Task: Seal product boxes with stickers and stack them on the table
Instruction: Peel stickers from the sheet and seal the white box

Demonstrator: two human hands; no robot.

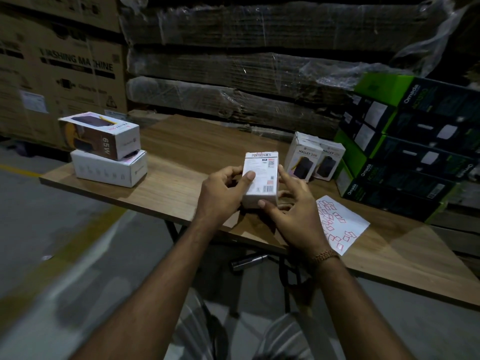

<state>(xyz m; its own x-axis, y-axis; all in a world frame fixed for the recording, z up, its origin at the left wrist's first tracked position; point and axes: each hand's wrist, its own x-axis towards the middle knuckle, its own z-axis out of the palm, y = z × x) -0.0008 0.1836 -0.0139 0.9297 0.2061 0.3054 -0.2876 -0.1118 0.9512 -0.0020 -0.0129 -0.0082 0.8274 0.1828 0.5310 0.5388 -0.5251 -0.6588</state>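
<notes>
Holding a small white product box (pixel 260 178) upright above the wooden worktop (pixel 187 141), both hands grip it: the left hand (pixel 223 193) curls round its left side with the thumb on the printed face, and the right hand (pixel 291 211) pinches its right edge and lower corner. The box's underside and back are hidden. Right of the box lies a sticker sheet (pixel 340 224), partly covered by the right hand. Beyond the box to the right stand two Halley boxes (pixel 314 159), with green-and-black cartons (pixel 405 152) further right, cut off by the frame edge. Well left of the box, two stacked boxes (pixel 106 149) rest on the worktop. Fine print on the box is unreadable.
</notes>
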